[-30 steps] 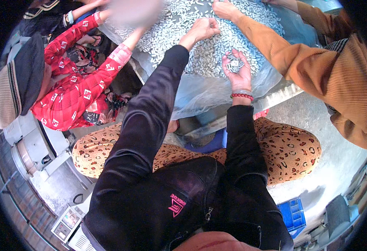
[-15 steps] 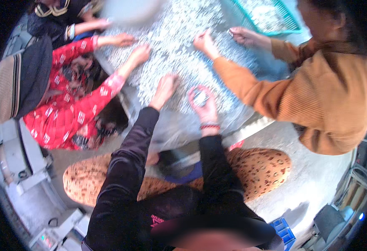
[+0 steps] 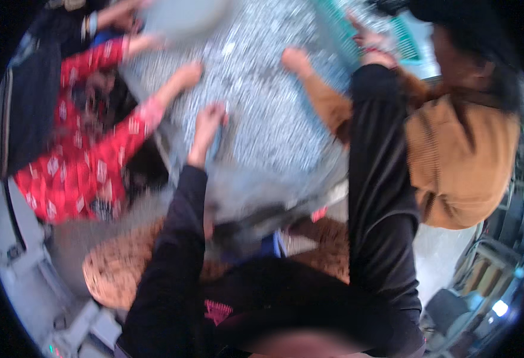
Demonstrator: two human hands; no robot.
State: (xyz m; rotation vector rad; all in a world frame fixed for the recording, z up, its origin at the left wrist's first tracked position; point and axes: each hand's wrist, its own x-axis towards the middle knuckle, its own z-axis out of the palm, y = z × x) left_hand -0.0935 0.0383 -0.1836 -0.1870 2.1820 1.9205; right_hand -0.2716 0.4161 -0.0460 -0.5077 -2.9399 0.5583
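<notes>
Green basket [image 3: 338,33] cut off, pieces [image 3: 274,113] blurred

Small pieces [image 3: 268,119] lie spread on the sheet [image 3: 244,188]. At the far left of the pieces is 1 round vessel [image 3: 184,15], at the far right 1 basket [image 3: 409,39]. The left hand [image 3: 208,122] is at their near left, the right hand [image 3: 374,45] at the basket. 2 co-workers [image 3: 88,149] are on the left side, 1 neighbour [image 3: 459,158] on the right.

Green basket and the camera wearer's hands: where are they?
Green basket [image 3: 337,33]: head view, on its left wall.
Left hand [image 3: 208,123]: head view, middle of the hand.
Right hand [image 3: 369,39]: head view, middle of the hand.
</notes>
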